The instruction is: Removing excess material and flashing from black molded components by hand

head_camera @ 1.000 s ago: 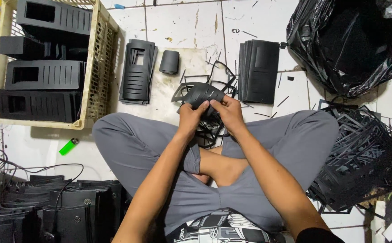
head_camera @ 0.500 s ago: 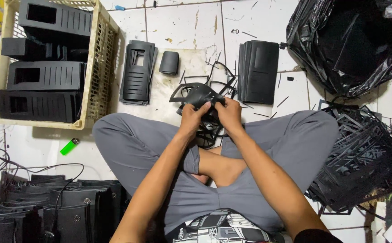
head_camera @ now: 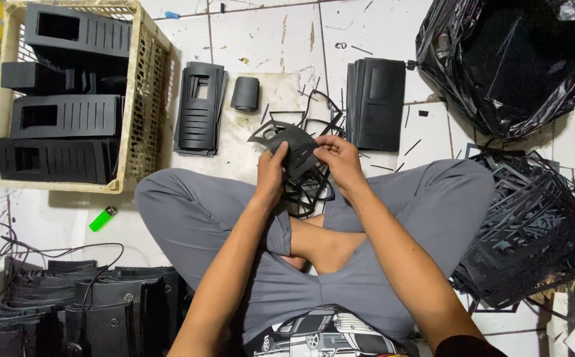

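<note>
The person sits cross-legged on the tiled floor [head_camera: 380,26] with both hands raised over the knees. The left hand [head_camera: 272,168] and the right hand [head_camera: 338,158] both have their fingers closed on one black die-cut sheet [head_camera: 292,151], thumbs on top, pinching it between them. The sheet lies tilted, its long axis running from lower right to upper left, the pointed end sticking out beyond the left fingers. Thin black offcut strips [head_camera: 310,188] hang from it below the fingers.

Judging by the piles, a good deal is done. Left of the fingers, and further out, a cream plastic crate [head_camera: 143,86] holds rows of finished black slotted panels. Just beyond the fingers lie a loose stack of panels [head_camera: 199,109], a small dark curved piece [head_camera: 245,93] and a stack of plain black sheets [head_camera: 376,104]. Far right of the fingers, a heap of stripped frames [head_camera: 532,231] and a black rubbish bag [head_camera: 499,59] take the waste. The plain sheets suggest more remains. A green lighter [head_camera: 103,219] lies low to the left.
</note>
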